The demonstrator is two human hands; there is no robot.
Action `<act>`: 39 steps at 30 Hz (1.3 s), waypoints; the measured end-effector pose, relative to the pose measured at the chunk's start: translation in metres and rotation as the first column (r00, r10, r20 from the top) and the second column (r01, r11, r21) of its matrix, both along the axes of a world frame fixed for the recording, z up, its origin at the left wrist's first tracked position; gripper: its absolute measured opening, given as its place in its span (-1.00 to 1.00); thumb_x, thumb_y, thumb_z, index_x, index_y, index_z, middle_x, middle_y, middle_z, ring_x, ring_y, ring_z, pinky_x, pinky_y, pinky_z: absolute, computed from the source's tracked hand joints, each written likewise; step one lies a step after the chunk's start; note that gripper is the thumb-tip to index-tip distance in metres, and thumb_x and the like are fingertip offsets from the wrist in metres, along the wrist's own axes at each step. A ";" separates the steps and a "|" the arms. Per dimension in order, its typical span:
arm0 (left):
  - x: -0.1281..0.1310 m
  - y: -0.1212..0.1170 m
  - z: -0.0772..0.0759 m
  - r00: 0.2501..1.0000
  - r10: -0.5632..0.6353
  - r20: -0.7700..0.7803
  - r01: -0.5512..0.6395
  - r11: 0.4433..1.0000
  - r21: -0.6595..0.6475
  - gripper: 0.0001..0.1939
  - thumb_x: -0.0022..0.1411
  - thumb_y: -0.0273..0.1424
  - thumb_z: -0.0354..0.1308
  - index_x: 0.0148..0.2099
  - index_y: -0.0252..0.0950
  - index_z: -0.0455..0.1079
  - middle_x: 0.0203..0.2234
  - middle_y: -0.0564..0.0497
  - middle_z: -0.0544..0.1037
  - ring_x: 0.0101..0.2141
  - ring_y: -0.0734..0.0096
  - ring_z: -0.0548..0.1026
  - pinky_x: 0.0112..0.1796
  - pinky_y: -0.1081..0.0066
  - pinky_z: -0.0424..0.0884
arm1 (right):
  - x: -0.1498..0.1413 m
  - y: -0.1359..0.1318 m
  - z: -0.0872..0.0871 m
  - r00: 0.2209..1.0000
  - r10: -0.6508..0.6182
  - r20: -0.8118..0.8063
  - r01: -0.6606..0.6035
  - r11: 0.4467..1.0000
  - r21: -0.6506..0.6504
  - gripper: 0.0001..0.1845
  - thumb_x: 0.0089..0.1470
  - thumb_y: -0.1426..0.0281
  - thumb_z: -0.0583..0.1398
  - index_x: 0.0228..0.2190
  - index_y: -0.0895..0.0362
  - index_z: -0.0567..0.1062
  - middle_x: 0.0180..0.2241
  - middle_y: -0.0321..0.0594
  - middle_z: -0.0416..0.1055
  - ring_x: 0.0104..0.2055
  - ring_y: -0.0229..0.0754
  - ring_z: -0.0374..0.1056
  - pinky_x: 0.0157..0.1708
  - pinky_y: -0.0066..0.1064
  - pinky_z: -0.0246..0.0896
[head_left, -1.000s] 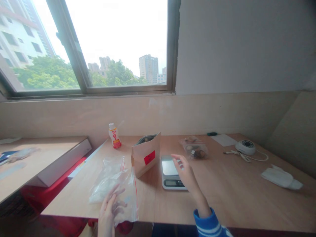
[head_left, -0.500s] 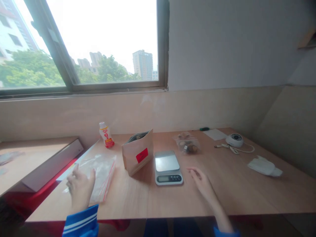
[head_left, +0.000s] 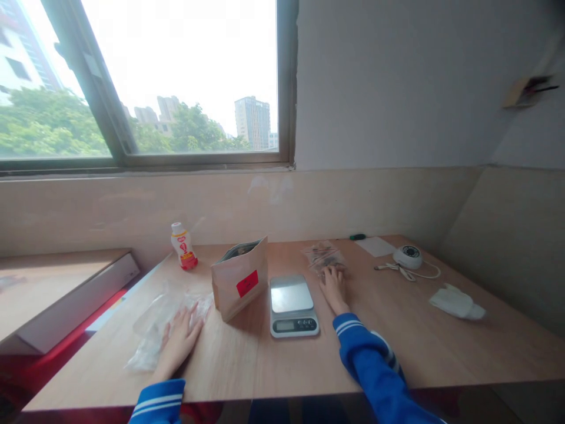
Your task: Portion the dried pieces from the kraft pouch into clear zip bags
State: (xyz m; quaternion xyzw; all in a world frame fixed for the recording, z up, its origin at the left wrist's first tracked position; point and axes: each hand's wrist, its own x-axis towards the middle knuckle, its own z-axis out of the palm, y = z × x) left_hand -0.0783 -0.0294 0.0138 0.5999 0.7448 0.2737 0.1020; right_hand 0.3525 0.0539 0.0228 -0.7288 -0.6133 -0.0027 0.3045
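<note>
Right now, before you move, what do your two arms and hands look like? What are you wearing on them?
The left hand and right hand are bare, with no gloves. The left blue sleeve and right blue sleeve are bright blue, with white stripes near the cuffs.

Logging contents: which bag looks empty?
The clear zip-top plastic bag under the left hand; the brown paper bag and small clear bag both show contents.
</note>
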 end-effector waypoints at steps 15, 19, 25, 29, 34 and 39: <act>0.193 -0.078 0.092 0.571 -0.492 0.657 0.312 0.871 0.380 -0.57 0.03 -0.24 0.23 -0.01 -0.16 0.42 -0.01 -0.08 0.45 0.04 0.17 0.36 -0.01 0.35 0.29 | -0.036 -0.182 0.083 0.451 0.389 -0.804 -0.427 0.884 0.188 -0.80 0.07 0.24 0.14 -0.44 0.12 0.41 -0.37 -0.21 0.47 -0.34 -0.15 0.38 -0.33 -0.39 0.26; 0.210 -0.089 0.077 0.522 -0.490 0.698 0.472 0.848 0.242 -0.76 0.13 -0.21 0.14 -0.29 -0.26 0.48 -0.42 -0.04 0.52 -0.37 0.33 0.46 -0.35 0.45 0.35 | -0.049 -0.193 0.090 0.446 0.405 -0.798 -0.490 0.857 0.161 -0.87 0.06 0.33 0.14 -0.46 0.12 0.41 -0.45 -0.28 0.40 -0.36 -0.19 0.34 -0.31 -0.41 0.26; 0.212 -0.093 0.082 0.426 -0.489 0.762 0.515 0.823 0.240 -0.76 0.11 -0.21 0.17 -0.38 -0.30 0.42 -0.52 0.03 0.44 -0.46 0.43 0.37 -0.42 0.50 0.28 | -0.054 -0.183 0.088 0.625 0.304 -0.719 -0.183 0.953 0.243 -0.80 0.04 0.34 0.13 -0.25 0.10 0.41 -0.23 -0.17 0.40 -0.19 -0.11 0.33 -0.15 -0.29 0.25; 0.218 -0.092 0.087 0.387 -0.381 0.840 0.340 0.906 0.254 -0.72 0.07 -0.18 0.20 -0.45 -0.30 0.32 -0.61 0.08 0.39 -0.54 0.47 0.36 -0.48 0.49 0.30 | -0.075 -0.185 0.087 0.698 0.243 -0.673 -0.030 0.950 0.311 -0.82 0.07 0.30 0.13 -0.27 0.10 0.37 -0.28 -0.16 0.38 -0.30 -0.16 0.31 -0.25 -0.33 0.27; 0.218 -0.105 0.088 0.256 -0.267 0.929 0.190 0.956 0.223 -0.67 0.01 -0.16 0.24 -0.45 -0.29 0.24 -0.53 0.07 0.42 -0.43 0.40 0.45 -0.35 0.39 0.41 | -0.100 -0.197 0.094 0.570 0.443 -0.692 -0.437 0.877 0.201 -0.84 0.11 0.27 0.12 -0.36 0.10 0.40 -0.39 -0.25 0.38 -0.37 -0.22 0.34 -0.35 -0.42 0.29; 0.210 -0.114 0.098 0.256 -0.307 0.917 0.173 0.948 0.269 -0.75 0.13 -0.19 0.14 -0.36 -0.28 0.28 -0.48 0.10 0.37 -0.41 0.47 0.38 -0.34 0.46 0.33 | -0.101 -0.197 0.098 0.614 0.484 -0.624 -0.504 0.848 0.162 -0.82 0.05 0.25 0.19 -0.33 0.10 0.43 -0.36 -0.24 0.37 -0.34 -0.21 0.32 -0.31 -0.39 0.31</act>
